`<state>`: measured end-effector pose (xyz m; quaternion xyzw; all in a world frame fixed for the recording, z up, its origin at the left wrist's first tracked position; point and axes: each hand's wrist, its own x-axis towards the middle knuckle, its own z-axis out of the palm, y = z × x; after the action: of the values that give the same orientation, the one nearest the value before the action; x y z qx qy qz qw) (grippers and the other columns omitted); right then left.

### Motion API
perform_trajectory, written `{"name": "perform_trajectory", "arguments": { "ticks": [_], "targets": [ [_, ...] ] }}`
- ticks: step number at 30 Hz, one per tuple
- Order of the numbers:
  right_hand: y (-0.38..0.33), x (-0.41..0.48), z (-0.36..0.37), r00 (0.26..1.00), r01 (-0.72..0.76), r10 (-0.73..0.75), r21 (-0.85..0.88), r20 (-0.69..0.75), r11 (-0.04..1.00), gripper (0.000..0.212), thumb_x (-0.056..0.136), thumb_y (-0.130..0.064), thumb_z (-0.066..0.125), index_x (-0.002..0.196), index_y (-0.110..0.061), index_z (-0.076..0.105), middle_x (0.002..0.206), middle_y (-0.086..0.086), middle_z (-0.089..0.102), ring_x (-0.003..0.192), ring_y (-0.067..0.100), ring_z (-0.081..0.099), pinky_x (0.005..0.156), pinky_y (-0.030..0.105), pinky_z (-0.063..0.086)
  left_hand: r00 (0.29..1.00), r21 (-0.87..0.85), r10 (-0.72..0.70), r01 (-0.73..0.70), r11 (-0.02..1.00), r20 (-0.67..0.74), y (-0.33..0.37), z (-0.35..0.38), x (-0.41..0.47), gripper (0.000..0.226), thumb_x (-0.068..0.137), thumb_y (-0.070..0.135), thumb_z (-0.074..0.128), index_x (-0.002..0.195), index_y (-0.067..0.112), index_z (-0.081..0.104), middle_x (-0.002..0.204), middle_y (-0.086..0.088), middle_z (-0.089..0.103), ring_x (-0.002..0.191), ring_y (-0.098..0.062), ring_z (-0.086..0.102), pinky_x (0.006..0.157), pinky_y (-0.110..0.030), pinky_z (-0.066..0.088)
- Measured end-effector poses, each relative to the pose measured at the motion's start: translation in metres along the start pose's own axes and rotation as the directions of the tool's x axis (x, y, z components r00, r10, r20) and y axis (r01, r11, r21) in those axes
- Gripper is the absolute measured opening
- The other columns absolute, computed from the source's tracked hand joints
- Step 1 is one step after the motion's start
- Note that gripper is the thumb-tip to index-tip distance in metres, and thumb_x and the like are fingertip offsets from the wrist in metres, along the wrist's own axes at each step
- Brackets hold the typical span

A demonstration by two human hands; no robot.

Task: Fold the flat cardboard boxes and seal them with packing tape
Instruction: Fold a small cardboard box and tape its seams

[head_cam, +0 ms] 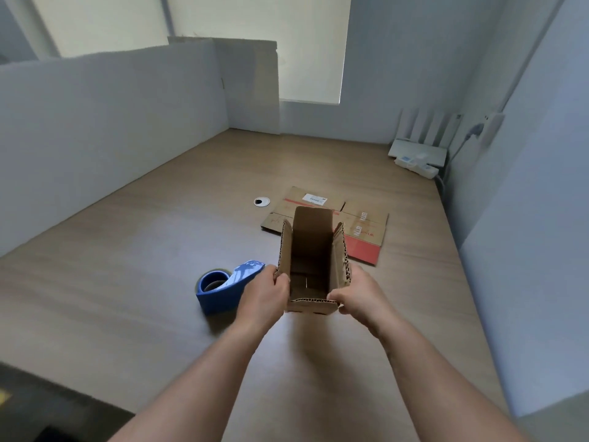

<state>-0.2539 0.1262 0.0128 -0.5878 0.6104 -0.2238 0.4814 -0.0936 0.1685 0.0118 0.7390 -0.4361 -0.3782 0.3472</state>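
A small brown cardboard box (310, 247) stands opened up in the middle of the wooden desk, its top flaps raised and its inside visible. My left hand (266, 290) grips its left wall and my right hand (357, 293) grips its right wall near the front corner. A blue tape dispenser (223, 287) lies on the desk just left of my left hand. Behind the box a flattened cardboard box (366, 229) with red print and a white label lies flat.
White partition walls enclose the desk (159, 250) on the left and right. A round cable grommet (261, 201) sits left of the flat cardboard. A white power strip with plugs (416, 162) lies at the far right corner. A cardboard sheet (251, 84) leans at the back.
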Motion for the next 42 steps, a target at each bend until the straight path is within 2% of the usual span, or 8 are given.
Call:
{"name": "perform_trajectory", "arguments": {
  "ticks": [4, 8, 14, 19, 22, 26, 32, 42],
  "targets": [
    [-0.030, -0.022, 0.023, 0.982, 0.189, -0.190, 0.040, 0.023, 0.981, 0.061, 0.073, -0.003, 0.068, 0.124, -0.027, 0.045, 0.096, -0.012, 0.059, 0.086, 0.008, 0.057, 0.064, 0.017, 0.043, 0.985, -0.052, 0.047, -0.056, 0.997, -0.165, -0.007, -0.042, -0.014, 0.022, 0.095, 0.019, 0.043, 0.077, 0.008, 0.050, 0.075, -0.010, 0.059, 0.077, -0.034, 0.059, 0.076, -0.051, 0.050],
    [-0.058, -0.047, 0.071, 0.943, 0.315, -0.309, -0.028, 0.126, 0.949, 0.080, 0.074, -0.005, 0.067, 0.142, -0.033, 0.035, 0.119, -0.009, 0.058, 0.112, 0.015, 0.054, 0.085, 0.024, 0.045, 0.959, -0.091, 0.025, -0.052, 0.994, -0.281, -0.039, -0.093, -0.036, 0.023, 0.087, 0.033, 0.042, 0.079, 0.016, 0.055, 0.079, -0.007, 0.065, 0.081, -0.032, 0.065, 0.073, -0.054, 0.055],
    [-0.085, -0.088, 0.157, 0.906, 0.404, -0.368, -0.168, 0.211, 0.899, 0.047, 0.088, -0.014, 0.059, 0.133, -0.019, 0.047, 0.117, 0.003, 0.061, 0.095, 0.015, 0.055, 0.069, 0.015, 0.041, 0.905, -0.014, -0.007, 0.001, 1.000, -0.426, -0.095, -0.166, -0.094, 0.018, 0.100, 0.026, 0.041, 0.090, 0.017, 0.053, 0.084, 0.001, 0.060, 0.084, -0.023, 0.063, 0.075, -0.049, 0.057],
    [-0.093, -0.126, 0.232, 0.874, 0.453, -0.380, -0.225, 0.305, 0.863, 0.011, 0.087, -0.022, 0.059, 0.097, -0.018, 0.056, 0.088, 0.001, 0.063, 0.082, 0.020, 0.057, 0.071, 0.033, 0.046, 0.843, 0.021, -0.103, 0.134, 0.991, -0.527, -0.145, -0.215, -0.150, 0.029, 0.100, 0.031, 0.039, 0.115, 0.014, 0.056, 0.100, 0.001, 0.060, 0.087, -0.026, 0.063, 0.078, -0.042, 0.055],
    [-0.098, -0.151, 0.275, 0.827, 0.508, -0.394, -0.231, 0.402, 0.830, 0.010, 0.087, -0.023, 0.059, 0.094, -0.018, 0.055, 0.086, -0.001, 0.062, 0.081, 0.020, 0.055, 0.068, 0.031, 0.042, 0.791, -0.006, -0.170, 0.206, 0.979, -0.587, -0.176, -0.244, -0.183, 0.036, 0.101, 0.033, 0.039, 0.127, 0.012, 0.053, 0.104, 0.001, 0.054, 0.090, -0.028, 0.064, 0.083, -0.043, 0.054],
    [-0.102, -0.179, 0.317, 0.766, 0.548, -0.372, -0.230, 0.523, 0.804, 0.009, 0.086, -0.022, 0.060, 0.092, -0.018, 0.055, 0.084, -0.003, 0.060, 0.083, 0.019, 0.056, 0.069, 0.030, 0.041, 0.730, -0.030, -0.254, 0.306, 0.952, -0.635, -0.214, -0.269, -0.218, 0.020, 0.099, 0.034, 0.039, 0.095, 0.019, 0.053, 0.090, -0.002, 0.061, 0.081, -0.030, 0.064, 0.080, -0.043, 0.053],
    [-0.110, -0.198, 0.355, 0.622, 0.668, -0.375, -0.216, 0.687, 0.712, 0.014, 0.090, -0.024, 0.058, 0.103, -0.018, 0.055, 0.099, 0.002, 0.062, 0.083, 0.015, 0.054, 0.058, 0.021, 0.041, 0.609, -0.135, -0.356, 0.377, 0.916, -0.709, -0.244, -0.276, -0.261, 0.032, 0.098, 0.031, 0.041, 0.070, 0.017, 0.036, 0.065, -0.003, 0.051, 0.071, -0.033, 0.062, 0.062, -0.037, 0.047],
    [-0.113, -0.225, 0.403, 0.357, 0.800, -0.373, -0.075, 0.856, 0.595, 0.020, 0.093, -0.026, 0.058, 0.112, -0.019, 0.056, 0.094, -0.008, 0.057, 0.075, 0.003, 0.053, 0.055, 0.012, 0.037, 0.367, -0.255, -0.508, 0.555, 0.792, -0.780, -0.256, -0.276, -0.312, 0.034, 0.100, 0.027, 0.041, 0.069, 0.018, 0.031, 0.064, 0.001, 0.044, 0.075, -0.029, 0.048, 0.061, -0.034, 0.029]
  ]
}}
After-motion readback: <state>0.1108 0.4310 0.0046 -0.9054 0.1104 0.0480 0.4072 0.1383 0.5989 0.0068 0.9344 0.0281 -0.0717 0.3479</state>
